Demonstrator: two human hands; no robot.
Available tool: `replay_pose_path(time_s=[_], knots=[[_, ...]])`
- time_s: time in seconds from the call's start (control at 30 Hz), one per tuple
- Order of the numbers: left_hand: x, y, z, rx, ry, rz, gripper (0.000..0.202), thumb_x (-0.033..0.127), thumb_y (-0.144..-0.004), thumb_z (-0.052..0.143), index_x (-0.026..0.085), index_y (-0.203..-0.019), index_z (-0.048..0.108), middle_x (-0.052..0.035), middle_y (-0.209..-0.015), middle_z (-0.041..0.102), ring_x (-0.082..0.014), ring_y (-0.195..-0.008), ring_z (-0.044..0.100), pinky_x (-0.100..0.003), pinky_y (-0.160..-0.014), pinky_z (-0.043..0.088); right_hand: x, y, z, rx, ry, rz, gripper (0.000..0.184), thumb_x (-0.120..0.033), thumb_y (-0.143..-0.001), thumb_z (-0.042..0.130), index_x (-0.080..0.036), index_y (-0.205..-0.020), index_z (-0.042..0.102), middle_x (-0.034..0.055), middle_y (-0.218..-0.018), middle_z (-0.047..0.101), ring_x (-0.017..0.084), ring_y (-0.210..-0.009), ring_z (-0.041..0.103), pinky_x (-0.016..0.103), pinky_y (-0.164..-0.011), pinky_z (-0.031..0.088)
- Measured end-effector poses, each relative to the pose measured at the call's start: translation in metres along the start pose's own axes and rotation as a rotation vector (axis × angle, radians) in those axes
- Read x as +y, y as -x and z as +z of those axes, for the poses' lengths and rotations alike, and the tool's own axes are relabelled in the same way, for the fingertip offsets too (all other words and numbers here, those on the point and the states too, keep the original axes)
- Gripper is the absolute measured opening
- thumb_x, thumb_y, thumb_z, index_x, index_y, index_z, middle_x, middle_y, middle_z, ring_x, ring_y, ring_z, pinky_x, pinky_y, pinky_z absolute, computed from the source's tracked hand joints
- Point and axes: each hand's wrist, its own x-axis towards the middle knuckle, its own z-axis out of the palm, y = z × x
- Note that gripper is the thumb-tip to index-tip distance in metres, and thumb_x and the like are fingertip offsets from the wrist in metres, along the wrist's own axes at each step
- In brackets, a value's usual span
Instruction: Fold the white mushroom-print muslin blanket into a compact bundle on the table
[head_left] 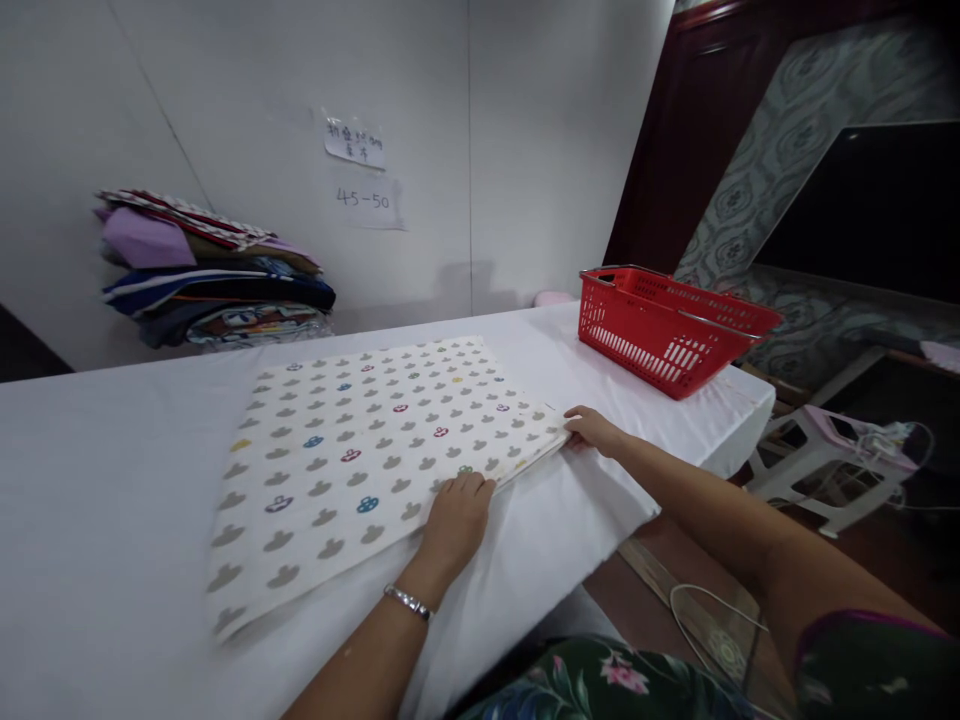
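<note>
A white cloth (375, 435) printed with grey and coloured mushroom shapes lies flat and folded in layers on the white-covered table (97, 500). My left hand (459, 510), with a silver bracelet at the wrist, has its fingers curled at the cloth's near edge, about midway along. At the near right corner, my right hand (592, 432) pinches the cloth between thumb and fingers. The layered edge shows between the two hands. My left thumb is hidden from view.
A red plastic basket (667, 335) stands at the table's right end. Folded fabrics (217, 270) are piled at the back left against the wall. Beyond the right end is a white and pink stool (840, 450) with cables on it. Two paper notes (360, 170) hang on the wall.
</note>
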Motion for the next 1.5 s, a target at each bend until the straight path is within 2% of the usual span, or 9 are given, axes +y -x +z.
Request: replay_pose_path(time_s=[0.27, 0.37, 0.5, 0.6, 0.73, 0.97, 1.2, 1.37, 1.5], knots=[[0.007, 0.002, -0.002, -0.026, 0.054, 0.02, 0.027, 0.005, -0.082, 0.04, 0.018, -0.102, 0.052, -0.0042, -0.089, 0.058, -0.0195, -0.086, 0.05, -0.034, -0.075, 0.04, 0.004, 0.003, -0.001, 0.046, 0.367, -0.115, 0.033, -0.011, -0.073, 0.053, -0.016, -0.105, 0.052, -0.0085, -0.042, 0.047, 0.009, -0.037, 0.044, 0.02, -0.044, 0.036], [0.011, 0.002, -0.003, -0.027, 0.046, 0.01, 0.018, 0.007, -0.083, 0.041, 0.017, -0.094, 0.051, -0.0043, -0.087, 0.058, -0.0187, -0.085, 0.051, -0.033, -0.074, 0.039, 0.014, 0.0, -0.007, 0.102, 0.833, -0.217, 0.033, -0.019, -0.075, 0.052, -0.015, -0.107, 0.053, 0.0013, -0.057, 0.06, 0.016, -0.049, 0.056, 0.025, -0.051, 0.041], [0.012, 0.003, 0.0, -0.015, -0.001, -0.006, 0.015, 0.008, -0.081, 0.043, 0.016, -0.092, 0.05, -0.0041, -0.083, 0.058, -0.0185, -0.08, 0.052, -0.032, -0.068, 0.038, 0.028, -0.001, -0.005, 0.209, 1.058, -0.82, 0.029, -0.028, -0.081, 0.047, -0.016, -0.106, 0.055, 0.0157, -0.103, 0.063, 0.028, -0.094, 0.06, 0.039, -0.073, 0.048], [0.014, 0.004, 0.0, -0.024, -0.009, -0.027, 0.014, 0.009, -0.082, 0.043, 0.016, -0.092, 0.049, -0.0043, -0.079, 0.059, -0.0187, -0.078, 0.054, -0.031, -0.066, 0.038, 0.034, 0.017, 0.016, 0.016, 0.884, -1.304, 0.026, -0.032, -0.086, 0.045, -0.019, -0.106, 0.056, 0.0134, -0.111, 0.06, 0.026, -0.106, 0.055, 0.041, -0.087, 0.045], [0.015, 0.004, 0.001, -0.007, -0.007, -0.08, 0.013, 0.014, -0.084, 0.041, 0.016, -0.094, 0.05, -0.0047, -0.079, 0.061, -0.0187, -0.077, 0.057, -0.031, -0.065, 0.04, 0.035, 0.046, 0.055, -0.211, 0.815, -1.545, 0.026, -0.028, -0.088, 0.047, -0.02, -0.112, 0.055, 0.0109, -0.109, 0.06, 0.023, -0.101, 0.057, 0.04, -0.086, 0.046], [0.015, 0.003, 0.002, 0.009, 0.038, -0.168, 0.017, 0.02, -0.086, 0.041, 0.013, -0.098, 0.051, -0.0053, -0.081, 0.065, -0.0192, -0.076, 0.06, -0.032, -0.066, 0.042, 0.03, 0.059, 0.095, -0.163, 0.867, -1.556, 0.022, -0.028, -0.092, 0.043, -0.017, -0.104, 0.058, 0.0117, -0.102, 0.061, 0.024, -0.091, 0.055, 0.038, -0.075, 0.045], [0.013, 0.017, -0.01, -0.004, -0.026, -0.157, 0.014, 0.016, -0.086, 0.042, 0.016, -0.096, 0.052, -0.0048, -0.086, 0.063, -0.0188, -0.085, 0.056, -0.033, -0.072, 0.04, 0.031, 0.061, 0.107, -0.179, 0.795, -1.558, 0.024, -0.028, -0.093, 0.04, -0.016, -0.098, 0.06, 0.0105, -0.091, 0.062, 0.023, -0.083, 0.057, 0.036, -0.072, 0.045], [-0.011, 0.074, -0.047, 0.038, -0.023, -0.312, 0.018, 0.017, -0.084, 0.048, 0.019, -0.101, 0.053, -0.0039, -0.101, 0.061, -0.018, -0.097, 0.052, -0.034, -0.086, 0.039, 0.033, 0.057, 0.106, -0.116, 0.74, -1.597, 0.026, -0.03, -0.093, 0.041, -0.016, -0.101, 0.062, 0.0118, -0.093, 0.063, 0.024, -0.085, 0.057, 0.036, -0.073, 0.046], [-0.037, 0.141, -0.077, 0.259, -0.092, -0.672, 0.024, 0.023, -0.082, 0.053, 0.018, -0.105, 0.054, -0.0066, -0.11, 0.059, -0.0199, -0.106, 0.049, -0.034, -0.093, 0.037, 0.034, 0.056, 0.106, -0.125, 0.777, -1.561, 0.03, -0.032, -0.094, 0.038, -0.017, -0.1, 0.063, 0.011, -0.094, 0.063, 0.023, -0.085, 0.058, 0.036, -0.074, 0.047]])
